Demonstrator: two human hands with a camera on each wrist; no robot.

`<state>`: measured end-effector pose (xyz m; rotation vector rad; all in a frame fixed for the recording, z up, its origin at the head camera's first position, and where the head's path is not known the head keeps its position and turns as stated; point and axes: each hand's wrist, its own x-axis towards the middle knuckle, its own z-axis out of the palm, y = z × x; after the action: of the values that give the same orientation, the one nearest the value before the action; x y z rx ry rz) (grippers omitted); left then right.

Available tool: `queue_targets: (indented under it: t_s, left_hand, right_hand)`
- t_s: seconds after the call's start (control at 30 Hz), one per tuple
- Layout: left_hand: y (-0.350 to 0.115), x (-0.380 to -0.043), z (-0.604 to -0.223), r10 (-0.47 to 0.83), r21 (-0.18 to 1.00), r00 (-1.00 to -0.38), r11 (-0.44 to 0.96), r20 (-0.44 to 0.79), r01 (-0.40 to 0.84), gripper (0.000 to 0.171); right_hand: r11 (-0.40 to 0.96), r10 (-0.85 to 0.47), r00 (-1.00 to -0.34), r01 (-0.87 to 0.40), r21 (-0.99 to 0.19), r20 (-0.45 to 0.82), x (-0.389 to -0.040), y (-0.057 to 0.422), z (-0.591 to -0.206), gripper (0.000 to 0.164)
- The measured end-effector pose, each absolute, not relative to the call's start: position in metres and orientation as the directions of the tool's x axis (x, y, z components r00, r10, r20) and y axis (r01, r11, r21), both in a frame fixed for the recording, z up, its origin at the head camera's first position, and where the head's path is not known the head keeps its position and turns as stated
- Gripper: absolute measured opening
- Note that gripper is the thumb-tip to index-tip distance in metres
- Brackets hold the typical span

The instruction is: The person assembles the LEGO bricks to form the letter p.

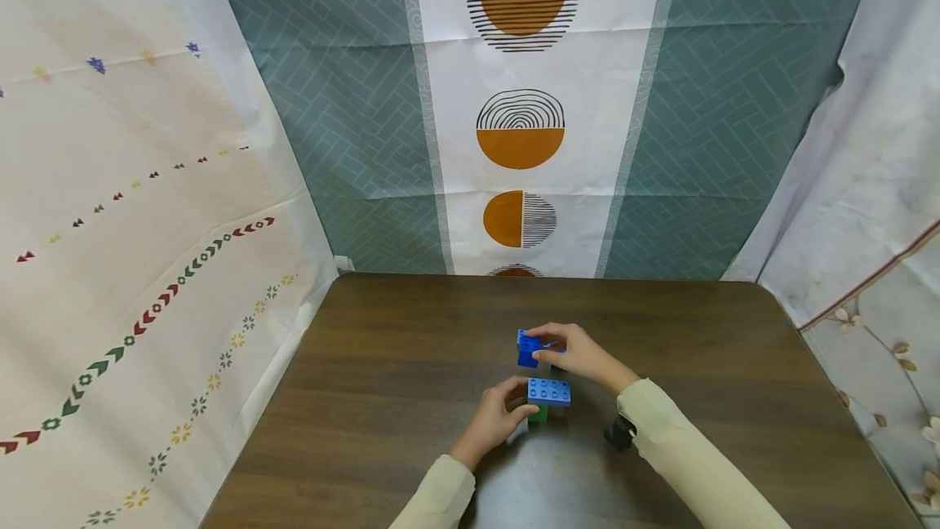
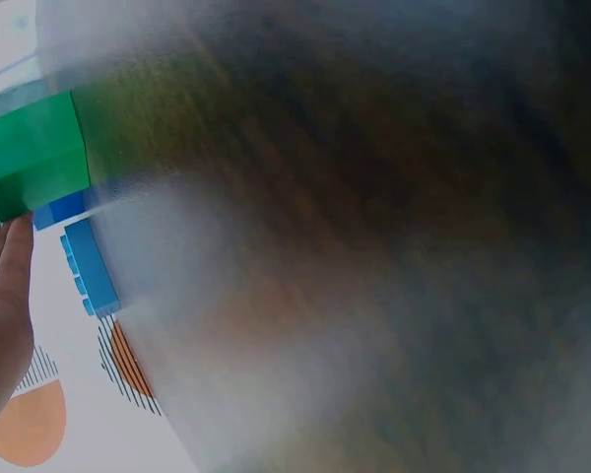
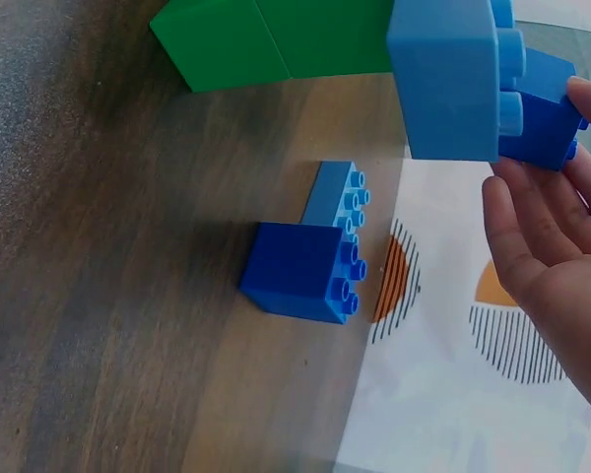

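On the table a light blue brick (image 1: 549, 393) sits across green bricks (image 1: 539, 415), forming a small stack. My left hand (image 1: 494, 415) grips this stack at its left side, thumb against the front. Just beyond, my right hand (image 1: 578, 352) pinches a blue brick (image 1: 527, 357) between thumb and fingers, above and behind the stack. In the right wrist view that pinched blue brick (image 3: 544, 110) shows its studs, partly covered by the light blue brick in front. The left wrist view catches the green bricks (image 2: 39, 148) close beside the fingers.
Behind the right hand, a dark blue brick (image 3: 294, 268) and a light blue brick (image 3: 327, 193) stand on the wooden table (image 1: 382, 398). Patterned cloths (image 1: 352, 104) hang behind the table and on both sides.
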<state>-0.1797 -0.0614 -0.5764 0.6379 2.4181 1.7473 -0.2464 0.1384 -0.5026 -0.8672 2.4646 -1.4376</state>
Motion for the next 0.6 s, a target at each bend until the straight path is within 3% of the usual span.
queue_targets:
  t_s: [0.6]
  left_hand:
    - [-0.061, -0.181, -0.580, 0.387, 0.930, -0.896, 0.196, 0.219, 0.312, 0.033]
  right_hand:
    - [0.332, -0.538, -0.830, -0.368, -0.869, 0.146, -0.226, 0.154, -0.501, 0.040]
